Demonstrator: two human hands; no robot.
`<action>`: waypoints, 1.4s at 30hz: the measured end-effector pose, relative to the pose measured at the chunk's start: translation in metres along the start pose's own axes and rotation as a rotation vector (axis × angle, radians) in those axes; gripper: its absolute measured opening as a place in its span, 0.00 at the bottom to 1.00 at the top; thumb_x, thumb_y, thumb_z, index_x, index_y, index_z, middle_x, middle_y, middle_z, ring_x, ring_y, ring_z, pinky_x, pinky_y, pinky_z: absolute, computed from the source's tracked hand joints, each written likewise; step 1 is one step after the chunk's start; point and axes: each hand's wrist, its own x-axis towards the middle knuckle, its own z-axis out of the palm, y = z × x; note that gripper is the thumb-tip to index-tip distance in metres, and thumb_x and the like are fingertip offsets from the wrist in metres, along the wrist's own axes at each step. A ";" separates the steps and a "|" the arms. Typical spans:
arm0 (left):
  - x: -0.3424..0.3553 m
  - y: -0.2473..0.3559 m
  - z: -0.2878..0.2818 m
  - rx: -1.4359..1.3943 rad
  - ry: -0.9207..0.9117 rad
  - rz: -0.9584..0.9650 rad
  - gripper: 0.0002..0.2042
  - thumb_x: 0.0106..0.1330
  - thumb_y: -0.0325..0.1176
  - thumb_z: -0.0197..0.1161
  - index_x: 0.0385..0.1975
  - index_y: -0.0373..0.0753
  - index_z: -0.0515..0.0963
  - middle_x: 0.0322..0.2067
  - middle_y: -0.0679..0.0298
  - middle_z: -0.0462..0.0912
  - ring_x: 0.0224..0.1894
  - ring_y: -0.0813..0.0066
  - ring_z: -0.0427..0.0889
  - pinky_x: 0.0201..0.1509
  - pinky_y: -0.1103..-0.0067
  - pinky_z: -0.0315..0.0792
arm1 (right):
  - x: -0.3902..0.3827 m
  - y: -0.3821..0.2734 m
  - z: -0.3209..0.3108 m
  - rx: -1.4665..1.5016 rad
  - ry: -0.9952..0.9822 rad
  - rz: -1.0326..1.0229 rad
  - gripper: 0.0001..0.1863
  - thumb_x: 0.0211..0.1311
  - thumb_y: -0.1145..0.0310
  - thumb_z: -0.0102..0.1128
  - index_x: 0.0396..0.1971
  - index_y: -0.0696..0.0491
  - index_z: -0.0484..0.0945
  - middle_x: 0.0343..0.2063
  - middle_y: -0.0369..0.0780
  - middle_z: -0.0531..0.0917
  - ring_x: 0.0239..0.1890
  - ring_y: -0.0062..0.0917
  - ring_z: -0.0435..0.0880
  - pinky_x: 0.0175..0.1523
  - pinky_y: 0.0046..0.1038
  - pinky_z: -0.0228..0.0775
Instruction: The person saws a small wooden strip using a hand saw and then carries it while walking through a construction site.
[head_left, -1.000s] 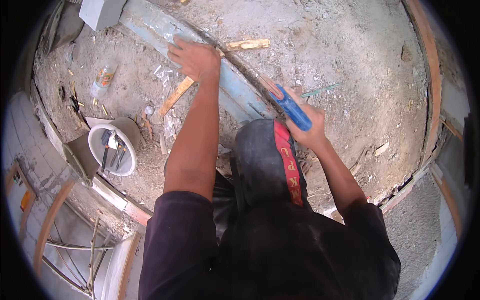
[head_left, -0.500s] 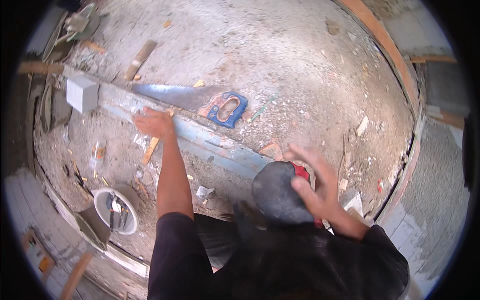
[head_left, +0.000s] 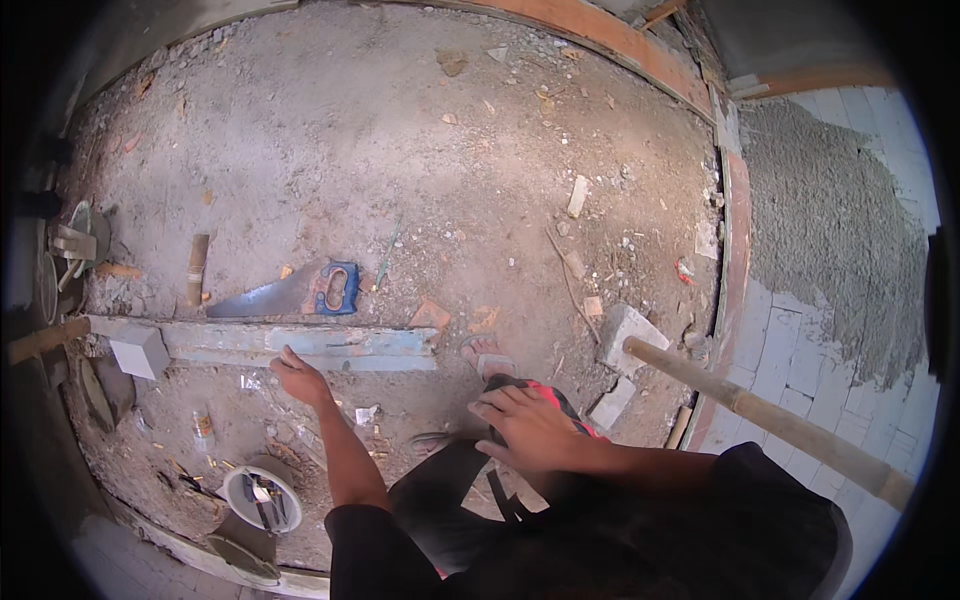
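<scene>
Where the left hand (head_left: pixel 298 378) meets the plank (head_left: pixel 300 345), fingertips unclear

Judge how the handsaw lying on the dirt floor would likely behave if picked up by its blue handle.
The handsaw probably lifts lightly: its blade looks thin. That long, flat blade may flex and wobble. It seems unlikely to roll, lying flat beside the plank.
</scene>
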 end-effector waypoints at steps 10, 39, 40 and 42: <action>-0.153 0.248 -0.279 -1.269 -0.437 -0.887 0.13 0.64 0.47 0.46 0.23 0.46 0.63 0.21 0.69 0.65 0.23 0.74 0.63 0.31 0.71 0.64 | -0.137 -0.027 -0.049 0.069 0.257 -0.101 0.40 0.64 0.38 0.51 0.64 0.55 0.64 0.60 0.52 0.71 0.62 0.46 0.69 0.62 0.43 0.62; -0.206 0.762 -0.137 -0.256 -0.956 0.823 0.12 0.60 0.36 0.71 0.28 0.31 0.86 0.18 0.59 0.84 0.20 0.78 0.81 0.26 0.78 0.72 | -0.266 0.223 -0.365 0.890 0.996 0.648 0.18 0.61 0.50 0.62 0.42 0.46 0.87 0.35 0.48 0.87 0.40 0.39 0.87 0.47 0.35 0.75; -0.226 0.794 -0.130 -0.067 -0.906 0.913 0.13 0.57 0.37 0.72 0.27 0.30 0.85 0.18 0.59 0.84 0.21 0.80 0.80 0.28 0.77 0.73 | -0.261 0.245 -0.346 0.948 1.137 0.632 0.18 0.60 0.52 0.64 0.41 0.49 0.87 0.35 0.47 0.87 0.42 0.38 0.87 0.49 0.35 0.75; -0.203 0.852 -0.042 -0.310 -0.835 1.028 0.12 0.57 0.36 0.72 0.25 0.32 0.86 0.19 0.58 0.84 0.23 0.77 0.82 0.32 0.75 0.75 | -0.236 0.304 -0.394 0.901 1.236 0.558 0.20 0.58 0.54 0.66 0.46 0.50 0.85 0.37 0.46 0.88 0.44 0.36 0.87 0.54 0.33 0.74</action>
